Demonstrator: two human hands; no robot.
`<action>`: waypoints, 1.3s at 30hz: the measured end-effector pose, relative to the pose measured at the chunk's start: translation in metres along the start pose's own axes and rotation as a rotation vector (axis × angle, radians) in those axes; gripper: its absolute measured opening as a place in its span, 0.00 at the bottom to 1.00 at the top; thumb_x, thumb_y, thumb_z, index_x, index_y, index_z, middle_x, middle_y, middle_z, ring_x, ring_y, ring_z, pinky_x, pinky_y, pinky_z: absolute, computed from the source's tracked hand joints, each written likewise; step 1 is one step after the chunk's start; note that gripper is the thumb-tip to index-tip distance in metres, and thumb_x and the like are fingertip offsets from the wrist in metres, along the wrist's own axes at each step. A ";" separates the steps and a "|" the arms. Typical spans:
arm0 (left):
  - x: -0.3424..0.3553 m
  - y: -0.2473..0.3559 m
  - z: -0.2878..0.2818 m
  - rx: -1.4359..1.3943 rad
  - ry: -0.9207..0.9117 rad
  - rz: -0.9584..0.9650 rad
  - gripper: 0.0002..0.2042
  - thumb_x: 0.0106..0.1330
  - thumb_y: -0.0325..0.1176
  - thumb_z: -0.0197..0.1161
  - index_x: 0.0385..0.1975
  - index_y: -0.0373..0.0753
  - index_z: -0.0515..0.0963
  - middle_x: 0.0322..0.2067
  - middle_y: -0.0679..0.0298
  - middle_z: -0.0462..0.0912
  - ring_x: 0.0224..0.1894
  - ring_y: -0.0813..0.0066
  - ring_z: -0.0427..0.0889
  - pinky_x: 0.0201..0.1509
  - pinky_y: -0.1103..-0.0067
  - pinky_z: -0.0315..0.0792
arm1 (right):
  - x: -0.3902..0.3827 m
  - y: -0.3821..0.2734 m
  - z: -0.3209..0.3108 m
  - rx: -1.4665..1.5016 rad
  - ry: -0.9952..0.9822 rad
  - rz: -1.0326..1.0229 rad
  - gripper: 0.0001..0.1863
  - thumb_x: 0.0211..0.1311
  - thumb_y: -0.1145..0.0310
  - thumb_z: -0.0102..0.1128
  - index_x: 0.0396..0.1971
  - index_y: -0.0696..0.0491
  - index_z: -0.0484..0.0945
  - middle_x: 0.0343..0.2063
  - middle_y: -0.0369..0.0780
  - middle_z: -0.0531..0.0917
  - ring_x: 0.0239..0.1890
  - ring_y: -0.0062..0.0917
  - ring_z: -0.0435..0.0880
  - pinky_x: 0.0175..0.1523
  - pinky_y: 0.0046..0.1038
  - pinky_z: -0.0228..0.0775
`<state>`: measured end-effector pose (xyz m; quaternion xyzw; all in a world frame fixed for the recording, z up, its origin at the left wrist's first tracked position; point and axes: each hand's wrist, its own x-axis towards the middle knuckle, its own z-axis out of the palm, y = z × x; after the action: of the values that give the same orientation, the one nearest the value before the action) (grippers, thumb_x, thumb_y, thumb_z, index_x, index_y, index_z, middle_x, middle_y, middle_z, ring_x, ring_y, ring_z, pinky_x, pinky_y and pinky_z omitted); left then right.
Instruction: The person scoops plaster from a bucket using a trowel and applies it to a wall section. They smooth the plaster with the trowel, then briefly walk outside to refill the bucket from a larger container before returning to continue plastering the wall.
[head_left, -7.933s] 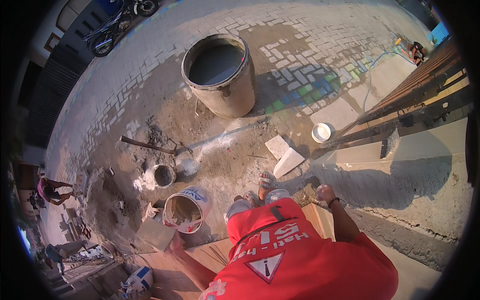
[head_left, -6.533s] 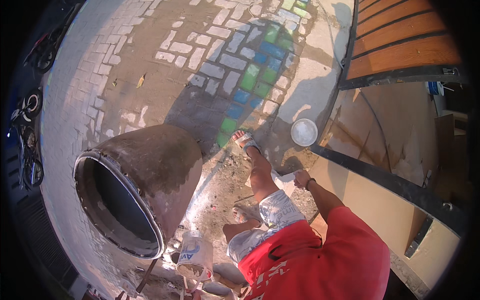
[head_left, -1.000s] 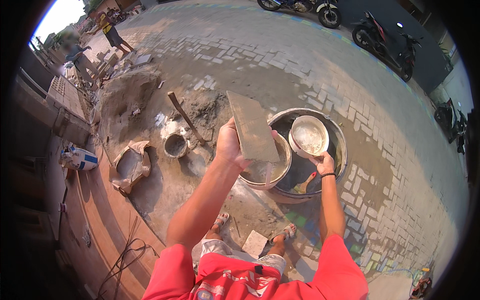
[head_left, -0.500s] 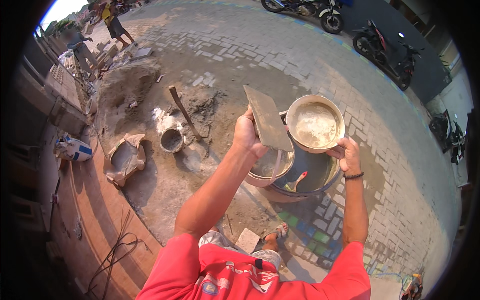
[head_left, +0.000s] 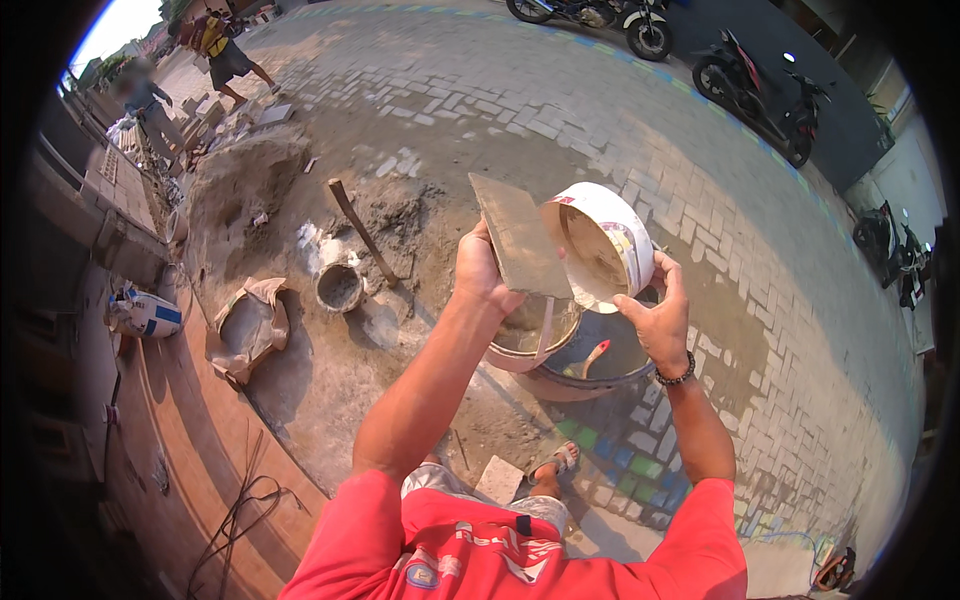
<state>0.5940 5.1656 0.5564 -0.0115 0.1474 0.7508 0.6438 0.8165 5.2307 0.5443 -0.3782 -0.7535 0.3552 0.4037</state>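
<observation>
My left hand point(head_left: 478, 272) grips a flat rectangular board point(head_left: 521, 238), coated with grey-brown dirt, probably a plasterer's float; its handle side is hidden by the hand. In my right hand point(head_left: 660, 318) is a small white tub point(head_left: 612, 217), tipped on its side with its mouth toward the board. Pale residue lines the tub's inside. Below both hands sits a wide dark basin point(head_left: 575, 387) of greyish liquid, with a red-tipped brush point(head_left: 597, 352) in it. A pale bucket point(head_left: 510, 358) with a strap handle stands at the basin's left side, partly under the board.
To the left are a small mortar bucket point(head_left: 340, 288), a torn paper sack point(head_left: 272, 335) and a wooden handle point(head_left: 362, 232) in a mortar heap. A sand pile point(head_left: 240, 185) lies beyond. Two people work at the far left. Several motorbikes point(head_left: 735, 80) stand far right.
My right hand has turned the white tub from mouth-up to tipped sideways toward the board, bringing it slightly left. The board stays in my left hand, shifted a little left.
</observation>
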 end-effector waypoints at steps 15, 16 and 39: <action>-0.002 -0.005 0.002 0.166 -0.005 0.005 0.20 0.64 0.39 0.37 0.42 0.26 0.69 0.38 0.38 0.73 0.38 0.40 0.76 0.40 0.56 0.75 | -0.045 0.049 0.003 0.522 0.301 0.116 0.33 0.43 0.72 0.69 0.48 0.61 0.59 0.42 0.44 0.72 0.43 0.24 0.75 0.38 0.23 0.77; -0.001 -0.004 -0.005 0.146 -0.045 -0.004 0.22 0.65 0.40 0.36 0.45 0.27 0.69 0.40 0.35 0.72 0.42 0.36 0.73 0.45 0.50 0.69 | -0.046 0.056 -0.002 0.636 0.376 0.216 0.32 0.44 0.71 0.68 0.47 0.61 0.59 0.41 0.43 0.73 0.41 0.23 0.76 0.38 0.23 0.77; -0.017 0.029 0.010 0.394 0.151 -0.125 0.14 0.64 0.32 0.45 0.43 0.30 0.70 0.40 0.50 0.73 0.42 0.55 0.73 0.46 0.53 0.66 | -0.518 0.081 0.032 -0.511 0.949 1.457 0.16 0.47 0.75 0.55 0.39 0.56 0.71 0.36 0.51 0.78 0.43 0.44 0.76 0.46 0.38 0.69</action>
<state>0.5700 5.1479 0.5750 0.0489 0.3381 0.6633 0.6659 1.0122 4.8168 0.2867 -0.9461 -0.1380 0.1514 0.2508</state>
